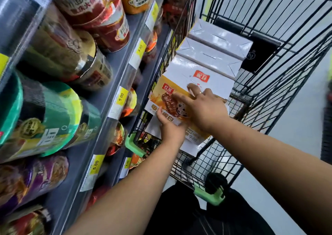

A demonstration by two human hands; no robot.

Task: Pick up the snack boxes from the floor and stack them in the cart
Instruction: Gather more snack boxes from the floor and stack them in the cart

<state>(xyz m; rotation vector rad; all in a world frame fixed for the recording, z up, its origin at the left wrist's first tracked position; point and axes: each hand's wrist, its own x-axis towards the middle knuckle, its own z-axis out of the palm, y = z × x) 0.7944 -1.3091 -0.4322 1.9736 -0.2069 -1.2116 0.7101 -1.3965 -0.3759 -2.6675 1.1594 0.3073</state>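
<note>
Noodle cups (53,109) crowd the shelf (115,69) at the left, above yellow price tags (121,95). The left hand (168,125) has its grip clamped on the near edge of the top snack box (179,83) (thumb on the printed face). The box lies tilted on the stacked white boxes (215,51) inside the cart (280,94). The right hand (203,107) rests flat on it, grip apart, fingers spread.

Wire cart (260,53) beside shelves (115,83) of noodle cups (53,112): white snack boxes (215,55) inside, stepped one upon another. Top box (181,78), orange-printed: right hand (203,107) flat on its face, fingers spread; left hand (168,125) holding its near edge.
</note>
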